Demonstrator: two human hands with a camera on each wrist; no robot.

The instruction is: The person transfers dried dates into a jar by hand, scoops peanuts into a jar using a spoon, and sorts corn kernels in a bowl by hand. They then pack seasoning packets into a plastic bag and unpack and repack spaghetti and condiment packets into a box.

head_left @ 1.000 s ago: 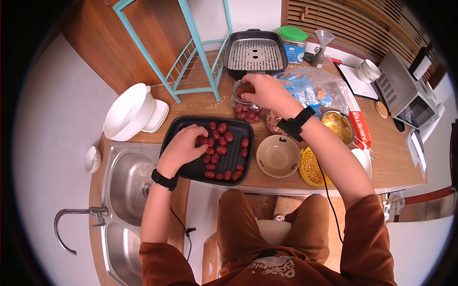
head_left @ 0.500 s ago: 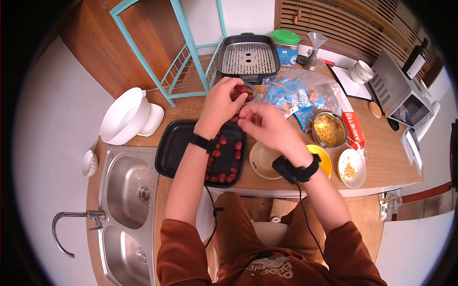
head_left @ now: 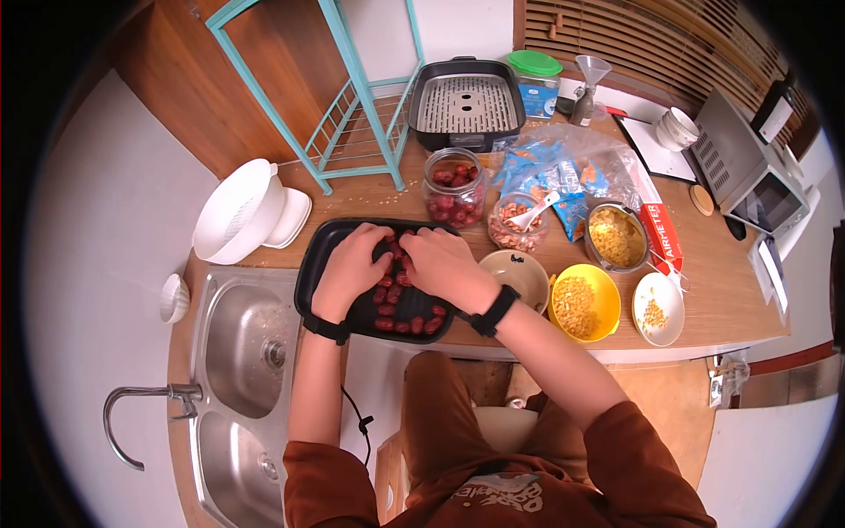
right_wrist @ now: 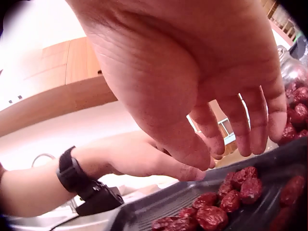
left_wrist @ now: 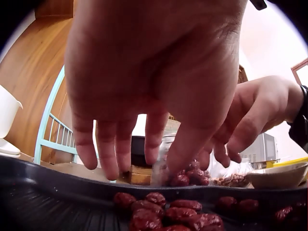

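Both hands are over a black ridged tray (head_left: 314,264) that holds several dried red dates (head_left: 385,323). My left hand (head_left: 350,268) is above the tray's middle, and its fingers (left_wrist: 109,159) point down, with nothing between them in the left wrist view. Beside it, my right hand (head_left: 449,266) is over the tray's right part, fingers loosely bent and thumb close above the dates (right_wrist: 211,217). Neither palm holds anything. Behind the tray stands an uncapped glass jar (head_left: 454,187) with more red dates inside.
Right of the tray are a beige bowl (head_left: 519,277), a yellow bowl (head_left: 607,299) of corn kernels, a white dish (head_left: 647,330), a metal pot (head_left: 616,238) and a jar with a spoon (head_left: 519,224). The sink (head_left: 246,352) is at left, a teal rack (head_left: 356,88) behind.
My right hand was at the jar's mouth, then drew back beside it while my left hand reached to the jar from the tray. Now both are over the tray, away from the jar.
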